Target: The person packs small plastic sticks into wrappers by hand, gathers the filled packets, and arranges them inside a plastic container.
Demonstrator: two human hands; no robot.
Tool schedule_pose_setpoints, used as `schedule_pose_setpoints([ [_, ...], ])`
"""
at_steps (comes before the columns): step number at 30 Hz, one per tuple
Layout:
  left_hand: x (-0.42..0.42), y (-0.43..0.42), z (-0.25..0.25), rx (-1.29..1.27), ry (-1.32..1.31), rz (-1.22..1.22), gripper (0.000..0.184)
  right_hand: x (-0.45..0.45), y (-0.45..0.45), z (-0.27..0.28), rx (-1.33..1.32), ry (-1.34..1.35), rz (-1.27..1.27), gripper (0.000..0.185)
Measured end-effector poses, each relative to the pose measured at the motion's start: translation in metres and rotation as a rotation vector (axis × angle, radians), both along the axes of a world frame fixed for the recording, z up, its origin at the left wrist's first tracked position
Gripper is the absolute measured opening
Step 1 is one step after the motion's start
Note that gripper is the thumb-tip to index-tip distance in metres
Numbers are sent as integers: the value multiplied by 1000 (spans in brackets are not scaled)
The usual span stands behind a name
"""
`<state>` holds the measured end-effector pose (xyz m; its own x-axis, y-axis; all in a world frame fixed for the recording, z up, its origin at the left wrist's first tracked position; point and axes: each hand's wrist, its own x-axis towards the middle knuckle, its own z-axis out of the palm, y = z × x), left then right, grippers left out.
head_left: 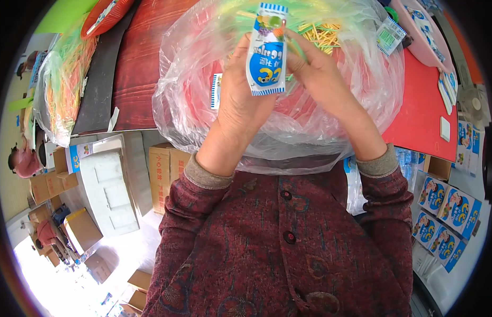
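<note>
A small white and blue printed sachet (266, 61), with fruit pictures near its top and striped ends, is held up over a clear plastic bag (182, 79). My left hand (239, 100) is closed on it from behind and the left, its fingertips mostly hidden. At the sachet's right edge, the fingers of my right hand (322, 76) are bent and pinch near its upper part; their tips are partly covered. Thin yellow and green straws (322, 37) lie in the spread bag beyond my hands. Part of another sachet (215, 91) shows beside my left wrist.
The bag rests on a red table (423, 116). To the right are a pink basket (423, 39) of sachets, a loose sachet (390, 36) and a white block (444, 128). Bagged straws (69, 90) and a red bowl (106, 18) sit left. Cartons (164, 171) stand below; people work farther off.
</note>
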<state>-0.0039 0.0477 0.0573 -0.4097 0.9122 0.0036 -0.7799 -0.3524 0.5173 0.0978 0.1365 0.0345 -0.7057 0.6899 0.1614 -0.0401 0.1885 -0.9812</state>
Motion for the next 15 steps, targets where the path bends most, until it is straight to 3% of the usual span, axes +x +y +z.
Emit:
schedule_pose_setpoints([
  [1, -1, 0, -3, 0, -3, 1, 18, -2, -3, -5, 378, 2, -81, 35],
  [8, 0, -2, -4, 81, 166, -14, 19, 5, 9, 7, 658, -326, -138, 27],
  [10, -5, -4, -1, 85, 193, 8, 22, 10, 19, 23, -240, -311, -10, 20],
  [11, -10, -6, 1, 52, 235, 8, 38, 13, 25, 20, -239, -310, -9, 20],
  [12, -13, -7, 1, 19, 278, 7, 55, 16, 30, 15, -519, 31, 48, 18],
  [13, -11, -10, -3, -18, 153, -11, 53, 17, 33, 11, -790, 380, 107, 17],
  [15, 6, -6, -13, -94, -130, 5, 49, 12, 34, 4, -785, 488, 104, 17],
])
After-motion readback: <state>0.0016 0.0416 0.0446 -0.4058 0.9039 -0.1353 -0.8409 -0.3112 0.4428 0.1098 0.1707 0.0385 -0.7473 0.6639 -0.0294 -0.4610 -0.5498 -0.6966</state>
